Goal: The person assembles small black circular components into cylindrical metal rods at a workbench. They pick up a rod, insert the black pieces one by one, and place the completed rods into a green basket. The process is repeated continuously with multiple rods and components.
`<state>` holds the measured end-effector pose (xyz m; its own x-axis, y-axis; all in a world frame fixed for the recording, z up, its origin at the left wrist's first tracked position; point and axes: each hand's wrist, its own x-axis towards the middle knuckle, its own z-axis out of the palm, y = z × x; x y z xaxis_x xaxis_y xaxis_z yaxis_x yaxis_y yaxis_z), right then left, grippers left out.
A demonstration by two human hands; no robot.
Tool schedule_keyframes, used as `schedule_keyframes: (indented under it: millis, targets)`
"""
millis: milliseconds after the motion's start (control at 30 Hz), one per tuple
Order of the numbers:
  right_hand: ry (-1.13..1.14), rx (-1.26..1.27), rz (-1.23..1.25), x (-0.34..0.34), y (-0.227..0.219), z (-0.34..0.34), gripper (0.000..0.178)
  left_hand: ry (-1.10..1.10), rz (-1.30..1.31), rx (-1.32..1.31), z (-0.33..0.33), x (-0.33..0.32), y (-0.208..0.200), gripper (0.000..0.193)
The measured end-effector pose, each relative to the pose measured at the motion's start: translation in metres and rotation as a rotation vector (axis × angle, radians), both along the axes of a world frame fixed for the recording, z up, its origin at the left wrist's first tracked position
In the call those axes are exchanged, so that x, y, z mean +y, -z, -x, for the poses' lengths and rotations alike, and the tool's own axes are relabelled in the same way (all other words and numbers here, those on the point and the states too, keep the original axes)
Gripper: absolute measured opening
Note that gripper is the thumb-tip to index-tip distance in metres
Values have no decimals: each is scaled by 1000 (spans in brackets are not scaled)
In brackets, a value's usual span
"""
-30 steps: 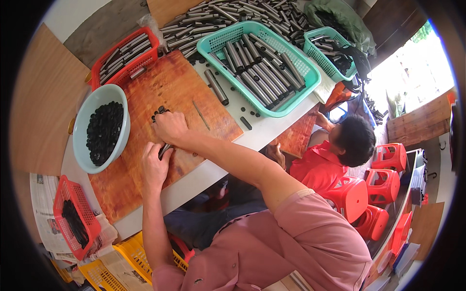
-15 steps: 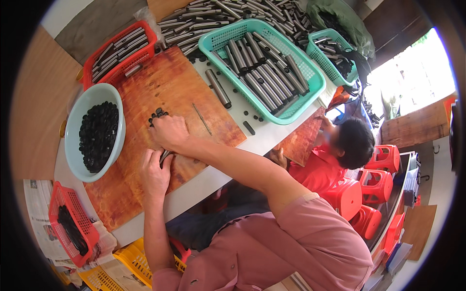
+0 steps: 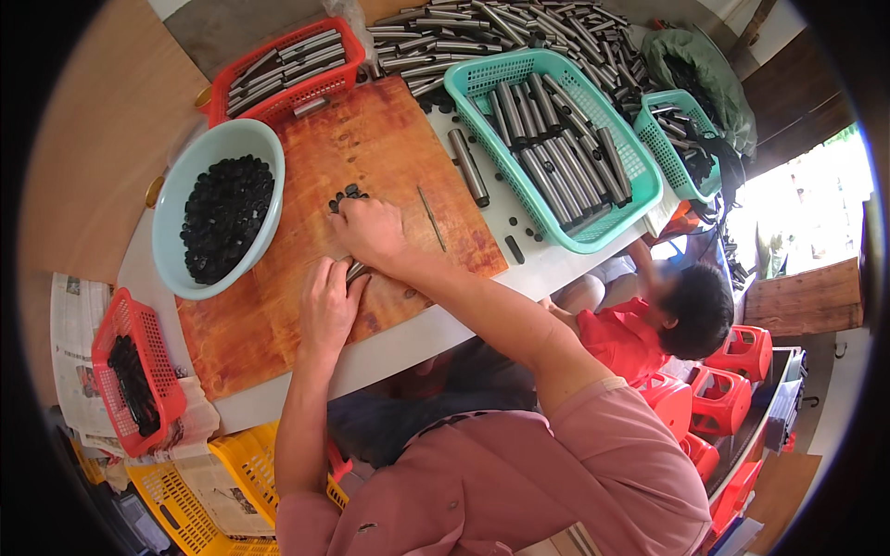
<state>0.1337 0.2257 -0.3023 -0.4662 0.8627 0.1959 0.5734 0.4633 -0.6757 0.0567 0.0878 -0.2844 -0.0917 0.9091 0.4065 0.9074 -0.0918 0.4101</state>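
Gripping a shiny metal tube [image 3: 356, 270] between thumb and fingers, the left hand [image 3: 330, 298] is low on the brown wooden board [image 3: 278, 324] in the head view. Only a bit of the tube shows, because the hands cover the rest. The right hand [image 3: 373, 232] is bent over just past it, with its fingers right by a little heap of black pieces [image 3: 350, 194] on the board. I cannot tell if the right hand pinches a black piece, the far end of the tube or nothing, since its back hides that. The board lies on a white bench [image 3: 408, 345]. A pale blue bowl [image 3: 171, 236] with lots more black bits in it is at the left edge of the board, and a thin rod [image 3: 432, 221] lies to the right of the hands. Farther off, a green basket [image 3: 593, 243] and a red basket [image 3: 264, 112] hold more tubes. The step in hand looks like working on one tube with the black pieces close by, maybe one piece for its end. The next move seems to call for a steady left hand on the tube, and for the right hand to pick just one small piece and line it up with care.
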Motion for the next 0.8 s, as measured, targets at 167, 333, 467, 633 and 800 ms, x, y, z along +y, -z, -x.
schedule_keyframes:
  millis: [167, 333, 467, 633, 800]
  targets:
    - [106, 295, 191, 8, 1, -7, 37, 18, -40, 157, 4, 5, 9, 33]
    - [108, 408, 225, 6, 4, -12, 39, -111, 12, -25, 15, 15, 8, 31]
    - [131, 394, 159, 7, 8, -10, 40, -173, 151, -711, 27, 17, 11, 27]
    - [106, 437, 166, 8, 13, -9, 40, -164, 222, -1592, 43, 5, -1, 32]
    - [128, 389, 147, 5, 5, -11, 40, -145, 237, -1832, 38, 0, 3, 42]
